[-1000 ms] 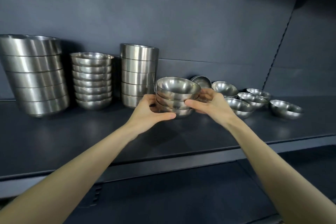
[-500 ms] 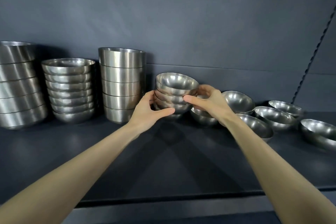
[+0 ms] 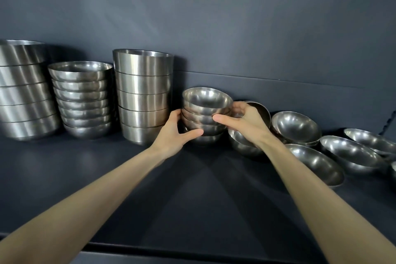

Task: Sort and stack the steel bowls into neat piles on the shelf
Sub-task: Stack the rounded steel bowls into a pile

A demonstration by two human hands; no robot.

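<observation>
**Squaring up the small pile with both hands**

The left hand held the near-left side of the small pile of bowls, with its thumb across the front of the lower bowls and its fingers round the far side. The right hand gripped the opposite side a little higher, thumb on the front and fingers curled at the upper rims. The pile, about four nested bowls, stood between the two palms towards the back of the shelf. Whether its base rested on the shelf or hung just clear could not be told.

The bowls sat slightly out of line. Doing the step well probably meant even pressure from both sides until the rims seated level, then a slow release, since polished steel likely slides.

Just left of the left hand rose the tall stack, close enough to knock. Just right of the right hand, partly under its wrist, lay the loose bowls, likely next to be stacked.
</observation>
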